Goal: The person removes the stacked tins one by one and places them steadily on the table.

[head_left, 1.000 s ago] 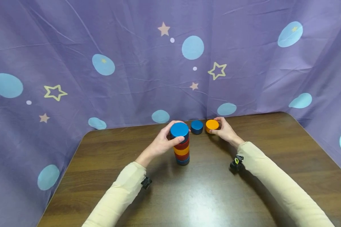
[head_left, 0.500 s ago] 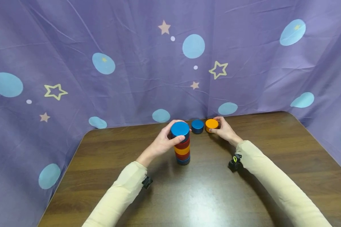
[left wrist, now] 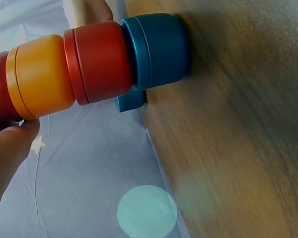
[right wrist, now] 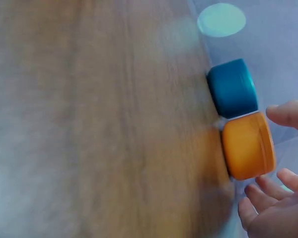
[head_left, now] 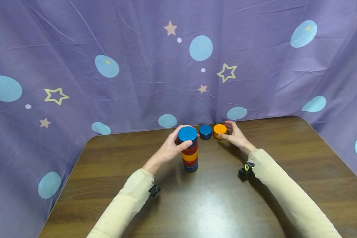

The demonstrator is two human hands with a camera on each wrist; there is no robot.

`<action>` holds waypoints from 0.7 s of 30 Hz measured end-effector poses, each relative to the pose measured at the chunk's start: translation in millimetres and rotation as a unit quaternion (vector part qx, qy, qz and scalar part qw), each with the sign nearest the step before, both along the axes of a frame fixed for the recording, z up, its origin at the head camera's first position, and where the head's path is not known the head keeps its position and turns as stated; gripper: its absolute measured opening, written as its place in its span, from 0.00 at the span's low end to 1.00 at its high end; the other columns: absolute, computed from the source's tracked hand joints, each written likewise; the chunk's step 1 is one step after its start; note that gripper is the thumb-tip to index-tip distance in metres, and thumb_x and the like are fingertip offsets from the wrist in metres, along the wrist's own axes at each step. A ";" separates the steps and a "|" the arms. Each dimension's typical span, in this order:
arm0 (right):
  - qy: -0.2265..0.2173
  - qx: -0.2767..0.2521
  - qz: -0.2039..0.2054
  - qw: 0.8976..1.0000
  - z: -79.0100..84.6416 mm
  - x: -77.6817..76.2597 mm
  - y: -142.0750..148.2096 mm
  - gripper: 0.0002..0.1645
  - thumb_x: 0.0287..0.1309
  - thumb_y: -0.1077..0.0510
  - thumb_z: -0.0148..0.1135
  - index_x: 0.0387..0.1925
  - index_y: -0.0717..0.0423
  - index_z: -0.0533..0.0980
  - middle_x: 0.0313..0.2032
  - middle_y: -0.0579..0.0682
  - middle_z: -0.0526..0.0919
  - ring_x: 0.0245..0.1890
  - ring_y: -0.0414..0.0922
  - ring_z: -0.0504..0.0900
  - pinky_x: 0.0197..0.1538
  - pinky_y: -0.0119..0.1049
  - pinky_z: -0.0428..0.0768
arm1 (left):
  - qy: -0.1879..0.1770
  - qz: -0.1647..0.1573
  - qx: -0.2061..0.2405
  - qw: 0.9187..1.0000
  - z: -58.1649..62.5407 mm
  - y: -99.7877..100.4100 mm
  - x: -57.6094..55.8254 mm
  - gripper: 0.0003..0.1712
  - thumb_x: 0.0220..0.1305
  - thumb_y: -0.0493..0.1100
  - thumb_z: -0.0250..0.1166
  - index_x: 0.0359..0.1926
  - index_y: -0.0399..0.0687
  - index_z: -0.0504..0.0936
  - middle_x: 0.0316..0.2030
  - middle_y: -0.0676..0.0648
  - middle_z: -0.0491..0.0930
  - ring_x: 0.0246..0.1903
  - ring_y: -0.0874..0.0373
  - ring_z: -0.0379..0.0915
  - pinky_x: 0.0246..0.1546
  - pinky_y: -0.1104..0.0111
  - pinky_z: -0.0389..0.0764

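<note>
In the head view, my left hand (head_left: 170,148) grips the top of an upright stack of small round lidded tins, with its thumb and fingers curled round the top blue tin (head_left: 187,135). Below that come a red tin (left wrist: 100,62), an orange tin (left wrist: 43,74), another red tin (head_left: 190,163) and a blue tin (left wrist: 161,49) on the table. My right hand (head_left: 236,136) is at a separate orange tin (right wrist: 246,146), fingers spread loosely about it. The right wrist view shows a gap between thumb and tin; whether the other fingertips touch it, I cannot tell.
A loose blue tin (right wrist: 233,89) stands immediately left of the separate orange tin, close to the back edge of the brown wooden table (head_left: 113,172). Behind the table hangs a purple curtain (head_left: 137,82) with stars and blue spots.
The separate orange tin has shifted slightly left, closer to the loose blue tin. My right hand's fingers have loosened from it. The left hand and the stack stay in place.
</note>
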State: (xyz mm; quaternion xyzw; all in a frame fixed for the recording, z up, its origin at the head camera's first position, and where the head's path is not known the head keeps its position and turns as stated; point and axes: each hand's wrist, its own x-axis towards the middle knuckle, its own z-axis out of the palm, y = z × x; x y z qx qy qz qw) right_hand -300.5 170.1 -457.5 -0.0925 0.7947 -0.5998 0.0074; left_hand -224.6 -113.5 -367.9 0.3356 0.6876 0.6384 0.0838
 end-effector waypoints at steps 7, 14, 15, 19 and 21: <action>0.042 -0.077 -0.057 0.995 11.1 17.4 7.6 0.39 0.58 0.71 0.60 0.66 0.74 0.53 0.66 0.73 0.56 0.69 0.63 0.54 0.69 0.51 0.52 | -0.008 -0.001 0.001 1.000 -0.4 0.3 0.8 0.43 0.58 0.66 0.65 0.60 0.37 0.65 0.53 0.37 0.77 0.51 0.48 0.73 0.52 0.55 0.74; 0.055 -0.123 -0.082 0.988 21.2 31.7 8.0 0.33 0.60 0.71 0.57 0.64 0.74 0.58 0.64 0.72 0.61 0.68 0.61 0.58 0.69 0.46 0.55 | -0.002 -0.005 0.011 1.000 -1.7 0.5 1.1 0.40 0.60 0.60 0.66 0.59 0.34 0.65 0.52 0.36 0.76 0.51 0.47 0.72 0.53 0.55 0.73; 0.055 -0.123 -0.082 0.987 22.2 33.1 8.1 0.33 0.60 0.71 0.57 0.64 0.74 0.58 0.64 0.71 0.62 0.68 0.61 0.58 0.69 0.47 0.55 | -0.003 -0.004 0.010 1.000 -1.4 0.6 1.1 0.38 0.62 0.57 0.66 0.59 0.34 0.65 0.52 0.35 0.76 0.51 0.47 0.72 0.53 0.54 0.73; 0.062 -0.125 -0.075 0.987 25.9 39.3 7.2 0.32 0.60 0.71 0.56 0.64 0.74 0.58 0.63 0.70 0.63 0.67 0.62 0.59 0.68 0.48 0.56 | -0.008 -0.002 0.001 1.000 -0.1 0.5 1.4 0.30 0.64 0.45 0.65 0.60 0.37 0.64 0.54 0.34 0.75 0.52 0.47 0.72 0.53 0.54 0.73; 0.064 -0.130 -0.065 0.987 27.6 42.9 4.9 0.31 0.59 0.72 0.56 0.64 0.74 0.59 0.63 0.70 0.64 0.67 0.62 0.60 0.69 0.48 0.56 | -0.012 -0.002 -0.002 1.000 -0.3 -0.3 1.8 0.29 0.64 0.41 0.64 0.61 0.37 0.64 0.55 0.31 0.74 0.52 0.46 0.72 0.53 0.53 0.73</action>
